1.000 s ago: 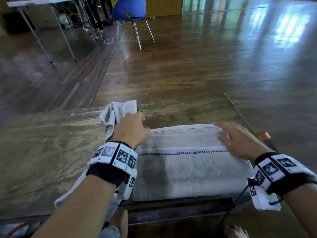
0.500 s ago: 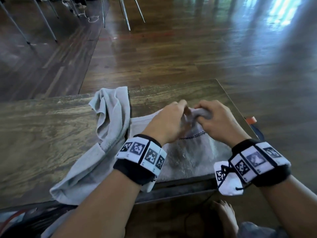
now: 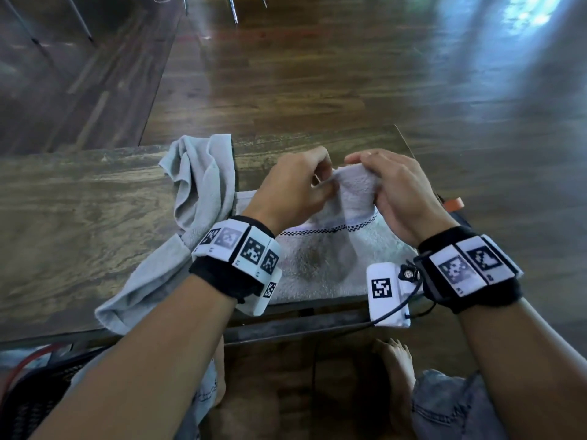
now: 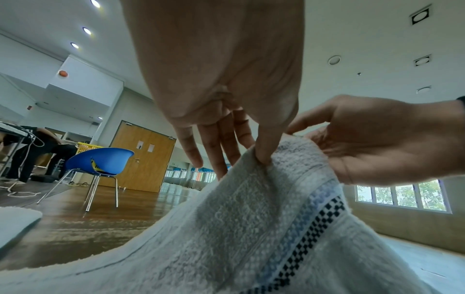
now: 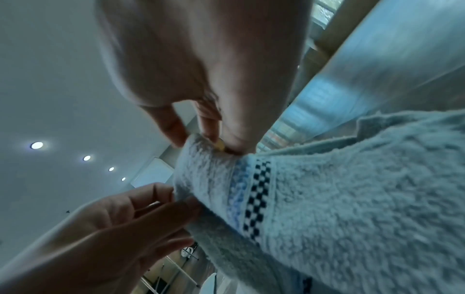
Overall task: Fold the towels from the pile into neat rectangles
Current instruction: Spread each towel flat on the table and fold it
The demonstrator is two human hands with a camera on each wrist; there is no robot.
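A white towel with a black checkered stripe lies at the near right of the wooden table. Its far edge is bunched and lifted off the surface. My left hand pinches that raised edge from the left, thumb against fingers. My right hand grips the same bunch from the right. In the left wrist view the left hand pinches the towel, with the right hand beside it. The right wrist view shows the right hand pinching the towel.
A crumpled grey towel stretches from the table's middle to its near edge, just left of the white one. An orange object sits off the table's right edge. Beyond the table stand a blue chair and a seated person.
A second ago both hands lay flat on the spread white towel. They have since come together at its far edge, bunched it and lifted it off the table.
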